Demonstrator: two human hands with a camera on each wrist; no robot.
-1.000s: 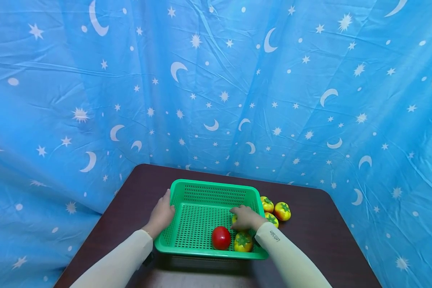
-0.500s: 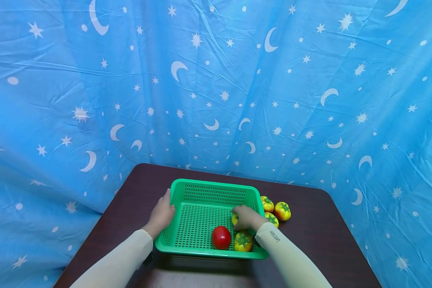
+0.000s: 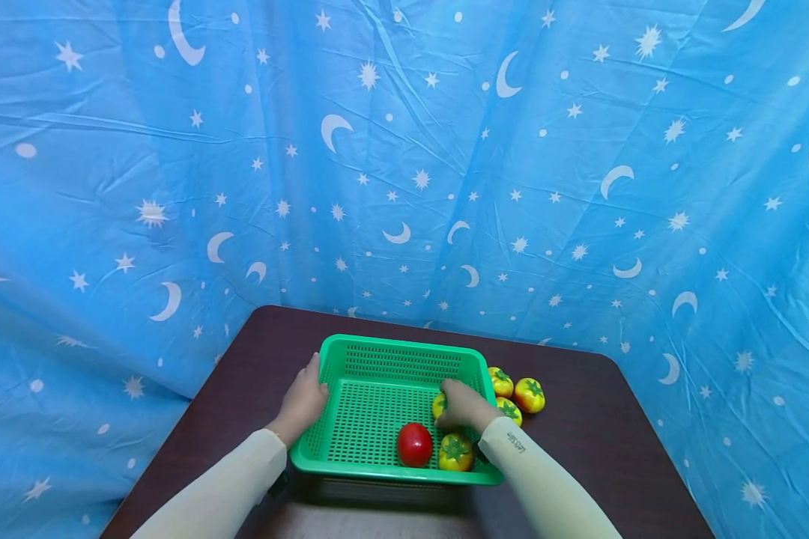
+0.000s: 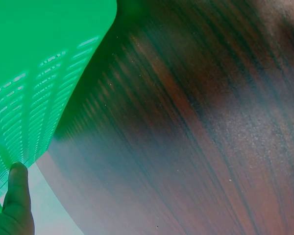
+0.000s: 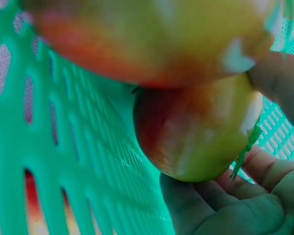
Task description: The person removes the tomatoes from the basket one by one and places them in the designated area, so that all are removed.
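Observation:
A green plastic basket (image 3: 377,477) stands on the table. My left hand (image 3: 303,400) holds its left rim, with a finger (image 4: 18,191) along the outer wall in the left wrist view. Inside the basket, my right hand (image 3: 463,406) grips a yellow-red fruit with a green calyx (image 3: 439,406), which the hand partly hides. In the right wrist view, thumb and fingers lie around this fruit (image 5: 196,132). A similar yellow-red fruit (image 3: 456,453) lies closer to me in the basket, beside a smooth red fruit (image 3: 414,445).
Several more yellow-red fruits (image 3: 529,395) with green tops lie on the dark brown table (image 3: 580,449), just beyond the basket's right wall. A blue curtain (image 3: 404,187) with white moons and stars hangs behind the table.
My right fingers have drawn in around the yellow-red fruit, which shows a little more of its left side. The left hand and the basket have stayed in place.

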